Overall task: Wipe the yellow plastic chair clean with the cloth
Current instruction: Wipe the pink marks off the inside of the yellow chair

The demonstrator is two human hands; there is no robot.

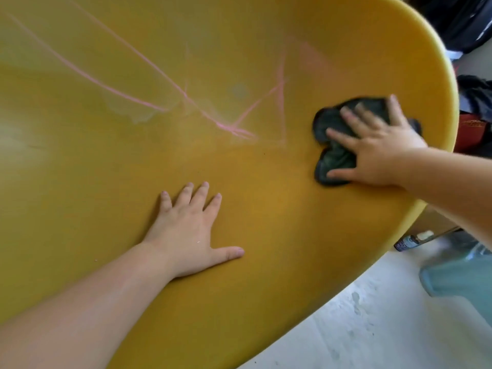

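The yellow plastic chair (266, 209) fills most of the head view, its curved surface seen close up. Pink chalk-like lines (234, 126) and pale smudges cross its upper middle. My right hand (378, 147) presses flat, fingers spread, on a crumpled dark green cloth (332, 158) near the chair's right rim. The cloth lies to the right of the pink lines, apart from them. My left hand (191, 230) rests flat on the chair's lower middle, palm down, fingers apart, holding nothing.
Beyond the chair's right rim are dark bags or clothing (476, 97) and a red item (471, 131). Below right is pale grey floor (372, 328), a light blue plastic object (458, 275) and a small dark bottle (407, 242).
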